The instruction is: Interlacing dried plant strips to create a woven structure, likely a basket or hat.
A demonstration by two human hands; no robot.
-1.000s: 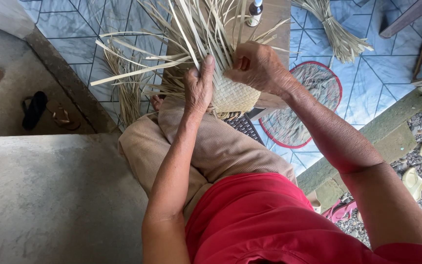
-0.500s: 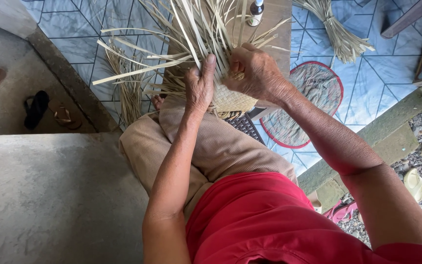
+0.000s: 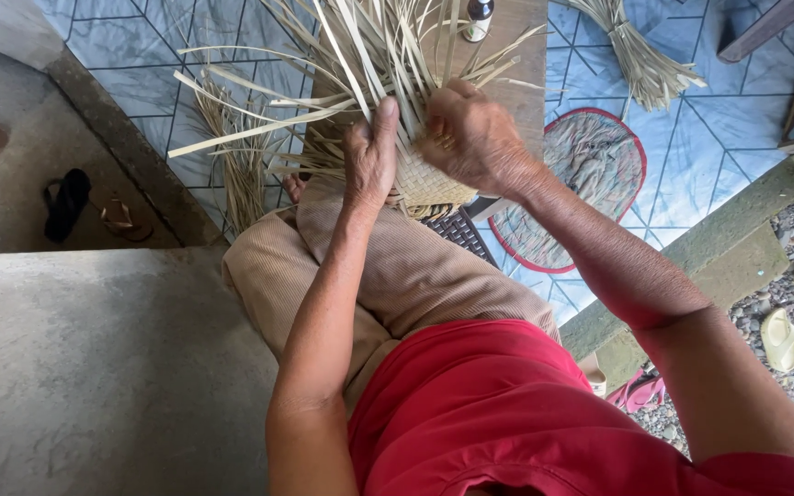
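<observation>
Both hands are up on the woven basket (image 3: 434, 184), which sits above the person's knee in tan trousers (image 3: 388, 266), in front of the wooden worktop (image 3: 516, 55). The left hand (image 3: 371, 156) clasps the basket's near side, fingers pressed together over the weave, thumb pointing up among the loose palm strips (image 3: 360, 46). The right hand (image 3: 470, 133) curls over the rim on the other side, its grip closed on the strips there; exactly which strip it pinches cannot be told.

Compared with a second ago, the right hand has climbed a little and rolled further over the rim, so less of the woven body shows beneath it. The left thumb has edged upward too. The fan of strips has shifted slightly to the left.

Around them: a small bottle (image 3: 478, 18) stands on the worktop, a tied bundle of strips (image 3: 640, 60) lies on the blue tiled floor (image 3: 140, 46), a round red-edged mat (image 3: 590, 184) rests just beside the basket, and sandals (image 3: 66, 204) lie well apart on the concrete.
</observation>
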